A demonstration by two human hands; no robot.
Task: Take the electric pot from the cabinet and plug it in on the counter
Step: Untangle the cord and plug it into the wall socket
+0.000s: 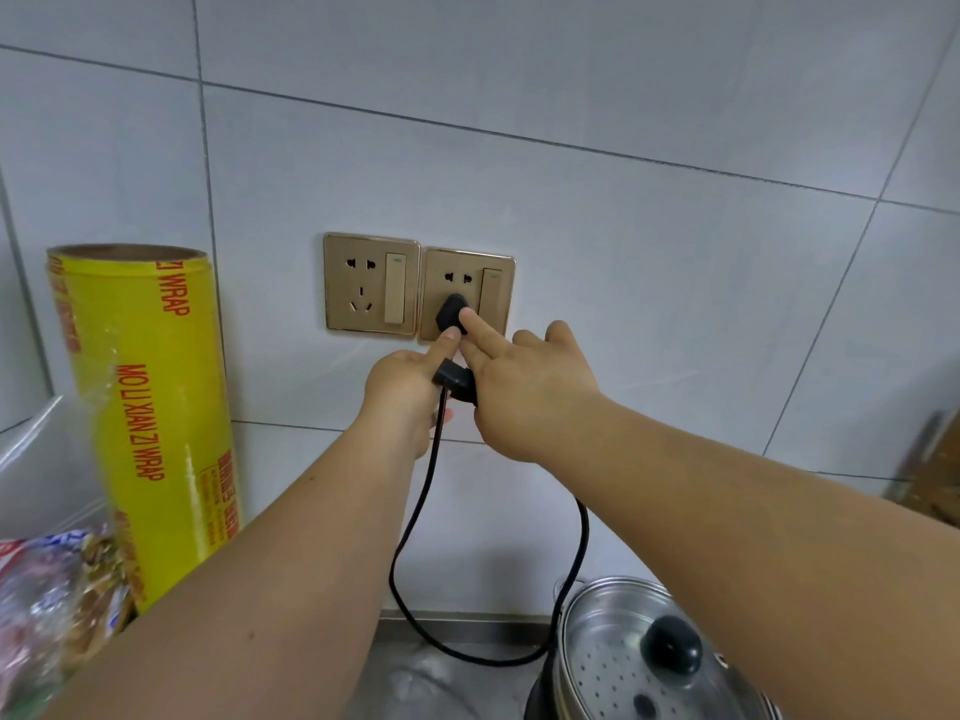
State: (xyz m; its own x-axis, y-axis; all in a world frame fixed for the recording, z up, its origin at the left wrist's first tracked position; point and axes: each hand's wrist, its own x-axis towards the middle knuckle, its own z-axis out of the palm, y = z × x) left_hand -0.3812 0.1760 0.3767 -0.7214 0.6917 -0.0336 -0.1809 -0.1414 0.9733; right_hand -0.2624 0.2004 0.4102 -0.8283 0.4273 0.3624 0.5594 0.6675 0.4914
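Note:
The electric pot (605, 636), steel with a glass lid and a black knob, stands on the counter at the lower right, partly behind my right forearm. Its black cord (410, 522) loops over the counter and climbs the wall. The black plug (450, 308) sits in the lower holes of the right gold socket (498, 298). My left hand (402, 387) has its index fingertip on the plug's bottom edge, and its other fingers curl around a black block of the cord. My right hand (530, 392) lays its index fingertip on the plug's right side, other fingers spread.
A second gold socket (371, 283) with nothing plugged in is on the wall left of the first. A tall yellow roll of cling wrap (150, 407) stands upright at the left, with plastic food bags (57, 589) in front of it. A brown object (935, 470) is at the right edge.

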